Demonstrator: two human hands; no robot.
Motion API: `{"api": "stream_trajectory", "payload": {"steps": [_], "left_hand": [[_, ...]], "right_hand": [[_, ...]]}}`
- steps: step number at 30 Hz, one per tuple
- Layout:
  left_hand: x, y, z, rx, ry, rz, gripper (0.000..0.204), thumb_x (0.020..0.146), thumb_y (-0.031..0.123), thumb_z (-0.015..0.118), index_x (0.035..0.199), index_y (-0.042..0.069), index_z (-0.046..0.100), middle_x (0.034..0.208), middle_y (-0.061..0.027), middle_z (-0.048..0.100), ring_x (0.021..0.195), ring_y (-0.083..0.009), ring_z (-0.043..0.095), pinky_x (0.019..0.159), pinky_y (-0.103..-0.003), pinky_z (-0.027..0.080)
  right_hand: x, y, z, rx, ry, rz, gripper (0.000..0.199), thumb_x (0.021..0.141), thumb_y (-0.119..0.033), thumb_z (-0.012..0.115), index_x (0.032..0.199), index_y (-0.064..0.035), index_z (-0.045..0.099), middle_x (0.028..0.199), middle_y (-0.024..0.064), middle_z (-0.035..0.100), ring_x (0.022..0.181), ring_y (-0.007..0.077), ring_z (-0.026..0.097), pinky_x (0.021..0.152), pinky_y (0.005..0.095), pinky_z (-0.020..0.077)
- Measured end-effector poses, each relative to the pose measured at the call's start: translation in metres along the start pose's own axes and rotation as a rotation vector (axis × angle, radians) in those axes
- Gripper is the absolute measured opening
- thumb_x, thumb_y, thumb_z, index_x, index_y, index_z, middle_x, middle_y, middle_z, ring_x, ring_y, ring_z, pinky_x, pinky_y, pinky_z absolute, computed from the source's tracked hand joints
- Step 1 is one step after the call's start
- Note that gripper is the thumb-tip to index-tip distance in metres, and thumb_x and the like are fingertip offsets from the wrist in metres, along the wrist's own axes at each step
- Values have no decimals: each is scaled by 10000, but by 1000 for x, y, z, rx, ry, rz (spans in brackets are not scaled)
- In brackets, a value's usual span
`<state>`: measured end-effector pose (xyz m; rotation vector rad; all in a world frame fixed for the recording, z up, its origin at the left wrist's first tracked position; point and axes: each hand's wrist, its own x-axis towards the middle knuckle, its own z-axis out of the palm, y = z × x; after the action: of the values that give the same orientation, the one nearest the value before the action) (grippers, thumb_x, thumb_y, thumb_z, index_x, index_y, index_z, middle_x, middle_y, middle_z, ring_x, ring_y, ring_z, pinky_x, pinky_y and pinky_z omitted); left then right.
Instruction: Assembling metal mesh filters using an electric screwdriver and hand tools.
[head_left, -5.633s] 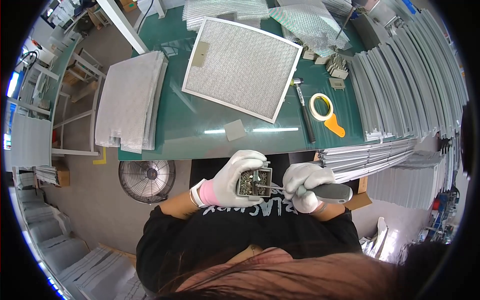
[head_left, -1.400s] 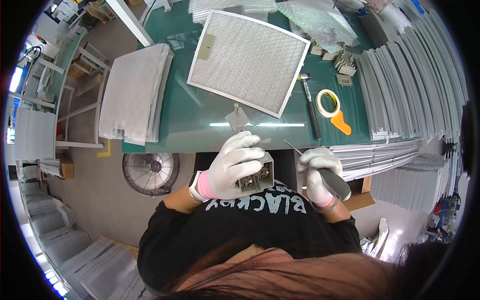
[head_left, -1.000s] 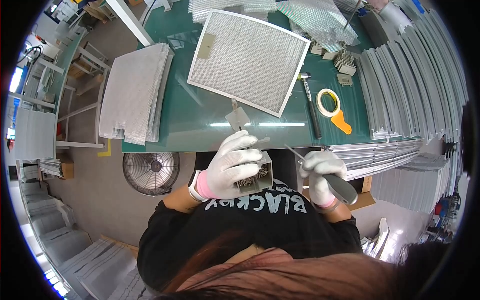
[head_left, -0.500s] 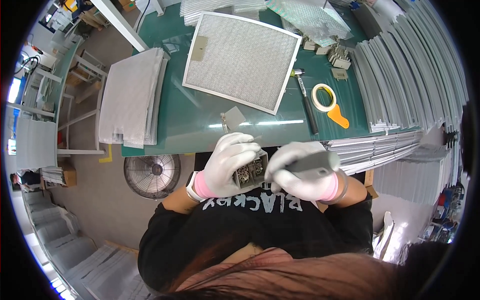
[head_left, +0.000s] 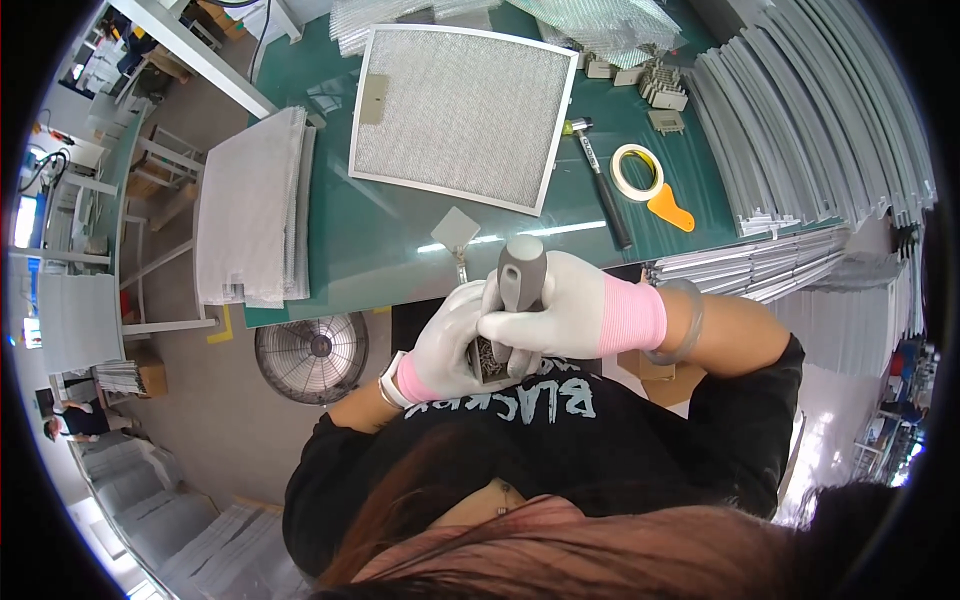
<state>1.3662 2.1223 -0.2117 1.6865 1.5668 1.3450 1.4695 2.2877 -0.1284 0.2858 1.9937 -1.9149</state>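
Note:
Both my hands wear white gloves with pink cuffs and meet in front of my body, by the table's near edge. My left hand [head_left: 447, 337] is closed around a small grey box [head_left: 477, 374] holding small metal pieces. My right hand [head_left: 568, 303] grips a tool with a thick grey handle [head_left: 522, 276], its rounded end upward; the working end is hidden among my fingers and the box. Beyond my left hand is a flat grey square plate [head_left: 456, 229] with a narrow metal strip running toward my fingers; whether they touch it, I cannot tell.
On the green table [head_left: 370, 235] lie a framed mesh panel [head_left: 455, 115], a hammer [head_left: 604, 190], a tape roll [head_left: 622, 184] and an orange-handled tool [head_left: 672, 210]. Stacked panels stand left [head_left: 250, 205] and right [head_left: 800, 130]. A floor fan [head_left: 318, 350] is below left.
My right hand has moved left and over the box, its tool handle now more upright. The square plate has turned relative to the table. The whole view has shifted slightly.

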Motion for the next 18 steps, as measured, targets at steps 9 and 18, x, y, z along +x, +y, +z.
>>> {"api": "stream_trajectory", "payload": {"steps": [9,18], "left_hand": [[-8,-28,-8,-20,-82,94,614,645,185,923,1147,76,588,1172,-164,640,1086,-380,626,957,-454,482],[-20,-40,-4,66,205,313,940,617,216,967,1366,63,419,1261,-206,611,1151,-406,620,1002,-525,485]], "right_hand": [[-1,11,-3,350,40,69,238,965,-217,578,990,16,622,806,93,694,626,146,676,559,269,555],[-20,21,-28,302,182,-326,262,971,-242,558,960,10,628,869,123,693,634,108,599,577,230,480]]}}
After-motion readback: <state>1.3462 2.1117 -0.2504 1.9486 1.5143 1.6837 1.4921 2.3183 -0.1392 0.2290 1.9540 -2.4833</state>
